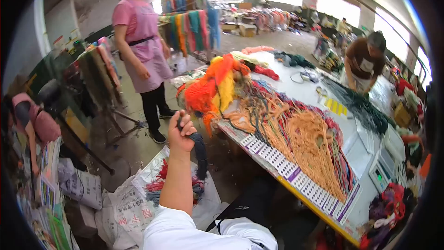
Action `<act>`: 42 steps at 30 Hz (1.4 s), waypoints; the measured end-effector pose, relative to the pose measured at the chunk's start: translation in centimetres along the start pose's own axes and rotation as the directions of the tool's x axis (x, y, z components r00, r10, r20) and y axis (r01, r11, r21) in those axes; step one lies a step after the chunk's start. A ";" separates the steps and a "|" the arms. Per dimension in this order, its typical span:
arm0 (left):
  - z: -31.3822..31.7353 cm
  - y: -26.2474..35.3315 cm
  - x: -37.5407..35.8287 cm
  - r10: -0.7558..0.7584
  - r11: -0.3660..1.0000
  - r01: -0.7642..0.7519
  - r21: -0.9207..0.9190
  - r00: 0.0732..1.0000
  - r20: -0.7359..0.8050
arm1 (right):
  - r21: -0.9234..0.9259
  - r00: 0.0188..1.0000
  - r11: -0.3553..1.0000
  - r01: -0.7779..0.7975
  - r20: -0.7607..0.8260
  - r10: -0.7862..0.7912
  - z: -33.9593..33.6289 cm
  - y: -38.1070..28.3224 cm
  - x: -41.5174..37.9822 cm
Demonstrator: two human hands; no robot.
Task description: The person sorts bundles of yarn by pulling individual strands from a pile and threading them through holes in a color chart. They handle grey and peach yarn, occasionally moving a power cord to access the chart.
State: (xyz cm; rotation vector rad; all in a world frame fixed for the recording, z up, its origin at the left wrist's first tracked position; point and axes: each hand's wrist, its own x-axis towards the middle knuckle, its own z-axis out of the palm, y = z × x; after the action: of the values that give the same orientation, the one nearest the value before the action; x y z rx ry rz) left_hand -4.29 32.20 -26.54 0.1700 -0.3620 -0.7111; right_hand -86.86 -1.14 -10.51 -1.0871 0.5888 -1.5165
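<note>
While held aloft: a dark blue-grey yarn hank (200,150) is seen left of centre, hanging down from a raised fist.
Grip: the left hand (181,134) is clenched round the hank's top; the right hand is not seen.
Below: a white sack (127,203) with mixed yarn (157,187) lies open at lower left.
Handling: the hank is best kept gripped high, so that the strands hang untangled and clear of the table edge (296,187).
Table: orange cords (310,143) are heaped at centre right.
Others: a person in pink (141,41) stands at upper left.
</note>
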 end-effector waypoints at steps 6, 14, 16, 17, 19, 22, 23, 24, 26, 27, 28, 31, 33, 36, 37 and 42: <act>3.3 -6.6 0.3 -0.103 0.919 0.301 -0.255 0.808 0.580 | -0.371 0.895 0.925 -0.085 -0.437 -0.093 7.4 -2.6 -2.5; 3.3 -22.2 0.1 -0.634 0.652 0.410 0.638 0.756 0.162 | -0.389 0.955 0.879 -0.277 -0.210 0.208 13.4 26.1 -3.2; 1.9 -25.4 0.3 -0.671 0.530 0.472 0.705 0.741 0.009 | -0.324 0.931 0.873 -0.364 -0.169 0.325 17.1 31.8 -5.0; 0.9 -25.8 1.0 -0.646 0.531 0.504 0.681 0.761 -0.060 | -0.271 0.897 0.856 -0.439 -0.185 0.401 18.4 34.2 -5.4; -0.2 -25.1 2.4 -0.604 0.521 0.530 0.669 0.783 -0.150 | -0.248 0.881 0.846 -0.473 -0.163 0.445 21.7 36.7 -5.9; -1.5 -20.1 5.5 -0.189 0.572 0.389 0.723 0.919 -0.345 | -0.263 0.874 0.834 -0.485 -0.119 0.471 25.1 39.4 -5.5; -2.7 -16.8 7.0 -0.147 0.633 0.306 0.711 0.949 -0.278 | -0.329 0.894 0.833 -0.445 -0.116 0.432 26.2 39.9 -5.1; -2.3 -14.4 7.8 -0.045 0.681 0.212 0.701 0.968 -0.249 | -0.398 0.914 0.825 -0.400 -0.115 0.388 27.2 40.2 -4.9; -1.7 -12.4 8.6 0.010 0.686 0.159 0.710 0.974 -0.228 | -0.391 0.899 0.815 -0.429 -0.091 0.429 29.8 41.0 -4.7; -1.3 -12.8 8.6 -0.073 0.638 0.224 0.737 0.970 -0.231 | -0.435 0.889 0.789 -0.434 -0.066 0.453 31.4 41.7 -4.6; -1.2 -13.6 8.5 -0.157 0.586 0.280 0.761 0.960 -0.233 | -0.477 0.881 0.765 -0.433 -0.041 0.472 33.0 42.5 -4.5; -2.2 -19.4 6.9 -0.446 0.336 0.536 0.775 0.815 -0.370 | -0.516 0.871 0.766 -0.385 0.071 0.486 37.1 46.5 -5.5; -5.1 -22.4 6.4 -0.538 0.182 0.521 0.834 0.763 -0.359 | -0.631 0.851 0.699 -0.337 0.114 0.513 38.2 50.4 -6.7; -7.1 -25.0 5.6 -0.570 -0.070 0.439 0.896 0.719 -0.397 | -0.763 0.875 0.614 -0.204 0.139 0.464 39.0 53.3 -8.5; -7.7 -25.2 5.7 -0.575 -0.070 0.439 0.896 0.716 -0.396 | -0.800 0.875 0.570 -0.185 0.130 0.467 39.0 53.9 -8.9; -6.7 -26.2 6.6 -0.609 -0.239 0.399 0.885 0.649 -0.457 | -0.874 0.876 0.448 -0.188 0.057 0.478 39.7 54.2 -9.2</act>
State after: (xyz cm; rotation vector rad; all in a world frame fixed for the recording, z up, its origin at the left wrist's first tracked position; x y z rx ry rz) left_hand -12.99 8.45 -38.09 1.8441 -0.9781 -1.2378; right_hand -26.25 1.66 -40.87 -1.7740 1.3346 -0.5980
